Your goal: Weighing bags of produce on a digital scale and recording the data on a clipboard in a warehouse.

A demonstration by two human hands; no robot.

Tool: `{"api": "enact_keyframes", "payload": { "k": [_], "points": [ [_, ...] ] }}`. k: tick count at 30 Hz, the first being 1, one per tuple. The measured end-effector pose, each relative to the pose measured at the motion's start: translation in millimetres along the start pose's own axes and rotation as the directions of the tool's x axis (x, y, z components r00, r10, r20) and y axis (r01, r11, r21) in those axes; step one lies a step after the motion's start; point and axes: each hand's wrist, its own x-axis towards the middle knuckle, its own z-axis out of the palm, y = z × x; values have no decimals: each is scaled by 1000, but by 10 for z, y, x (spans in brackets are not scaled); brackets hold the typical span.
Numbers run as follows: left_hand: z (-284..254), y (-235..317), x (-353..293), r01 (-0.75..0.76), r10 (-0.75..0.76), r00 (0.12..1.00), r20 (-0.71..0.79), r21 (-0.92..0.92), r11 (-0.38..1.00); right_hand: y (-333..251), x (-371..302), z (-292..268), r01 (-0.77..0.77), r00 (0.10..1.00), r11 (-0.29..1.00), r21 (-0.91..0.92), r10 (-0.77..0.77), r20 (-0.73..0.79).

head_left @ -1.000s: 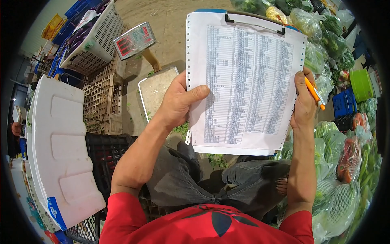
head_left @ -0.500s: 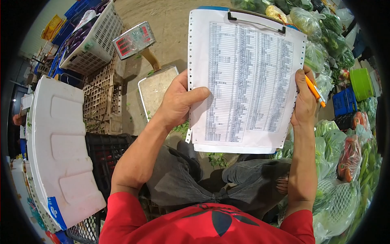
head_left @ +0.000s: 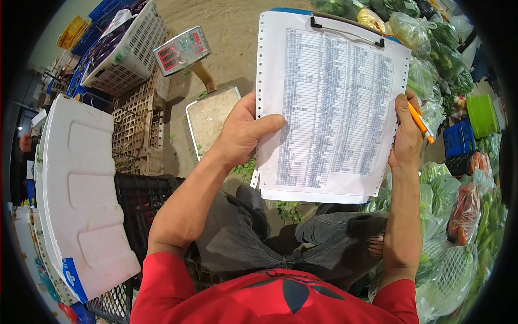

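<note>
clipped sheets (head_left: 337, 108): our left hand (head_left: 242, 130), right hand (head_left: 406, 130) closed on opposite edges so they face us; right seemingly tucks pen (head_left: 420, 121).

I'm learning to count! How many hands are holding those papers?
2: the left hand gripping the papers at their left, the right hand at their right with an orange pen. Each hand is partly hidden.

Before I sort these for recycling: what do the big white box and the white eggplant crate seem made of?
White box: probably foam, matte, from its soft molded recesses, though hard plastic is possible. White crate: likely molded plastic, fairly smooth, judging by its regular slotted walls.
</note>
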Motion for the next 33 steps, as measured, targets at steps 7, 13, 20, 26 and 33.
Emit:
{"api": "enact_keyframes", "payload": {
  "k": [7,13,20,26,33],
  "points": [
    [14,0,1,-3,3,1000,-4,1,1000,17,15,-22,-1,1000,1000,1,1,5],
    [29,22,-3,9,-9,1000,7,2,1000,9,12,-13,10,1000,1000,-24,-10,30],
    [-12,-8,11,11,-11,1000,10,-24,1000,26,28,-55,-18,1000,1000,22,17,25],
    [24,35,-14,43,-43,998,49,7,999,9,49,-77,-13,999,998,56,15,-28],
    [33,27,-26,77,-78,997,24,60,995,-1,46,-98,-16,1000,996,89,17,-3]
  ]
}}
